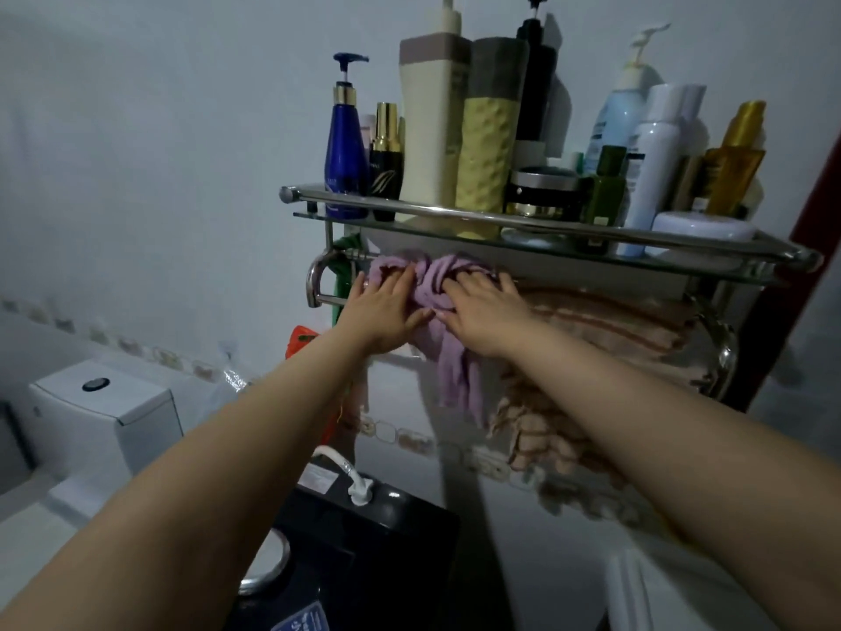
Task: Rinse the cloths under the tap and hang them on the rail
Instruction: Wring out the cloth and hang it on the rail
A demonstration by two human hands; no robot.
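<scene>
Left hand [387, 307] fingers spread flat, pressing purple cloth [437, 289]; right hand [482, 311] fingers curled, gripping same cloth. Cloth soft, bunched, draped over chrome rail [325, 300], tail hanging down. Just right on rail: striped, ribbed pink-brown towel [605, 330]. Above: glass shelf [546, 239] crowded with bottles, jars.

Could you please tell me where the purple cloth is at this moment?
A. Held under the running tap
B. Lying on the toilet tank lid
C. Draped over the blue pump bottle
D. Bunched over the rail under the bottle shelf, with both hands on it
D: the purple cloth is bunched over the rail beneath the shelf, with the left hand and the right hand resting on it, beside the striped towel.
</scene>
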